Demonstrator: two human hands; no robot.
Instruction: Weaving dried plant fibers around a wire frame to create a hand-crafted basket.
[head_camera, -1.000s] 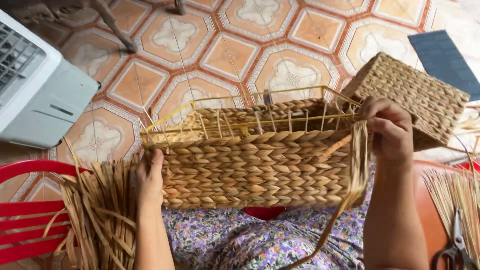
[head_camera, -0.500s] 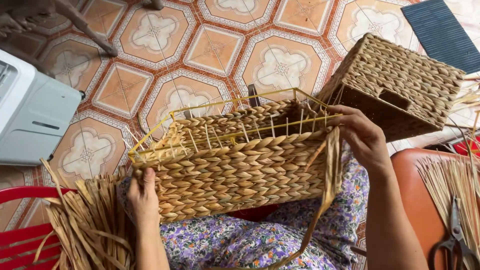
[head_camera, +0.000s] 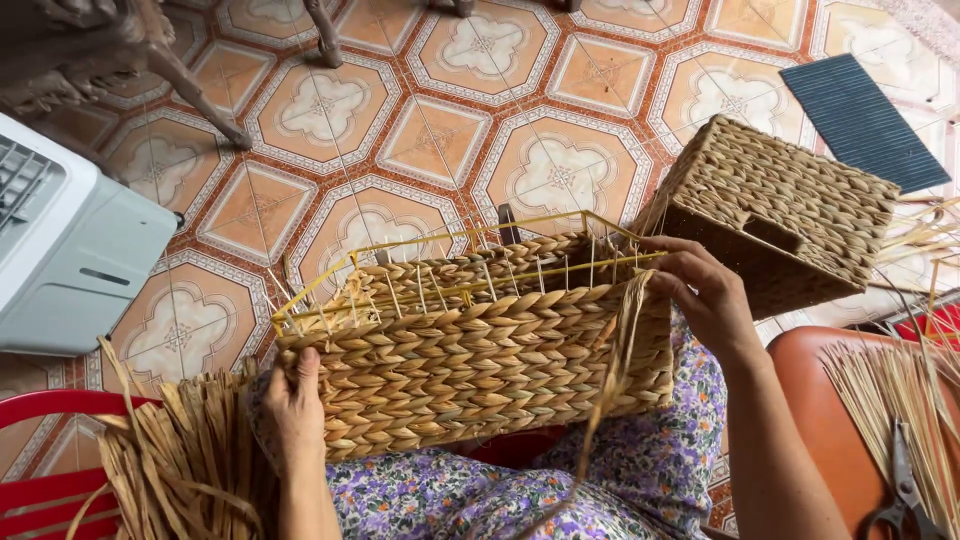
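Patterned floor tiles (head_camera: 560, 170) lie below; on the lap, half-woven basket (head_camera: 480, 350), judged light yet stiff, is gripped by left hand (head_camera: 293, 405) at its corner, right hand (head_camera: 705, 290) pinching a limp strand (head_camera: 618, 350) at the rim.

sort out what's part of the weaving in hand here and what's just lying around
In hand:
- half-woven basket on its yellow wire frame
- left hand, steadying the basket's end
- right hand, at the top corner
- loose strand hanging from that corner
- bundle of dry fibre

Lying about:
- finished woven box
- scissors
- dark ribbed mat
- white appliance
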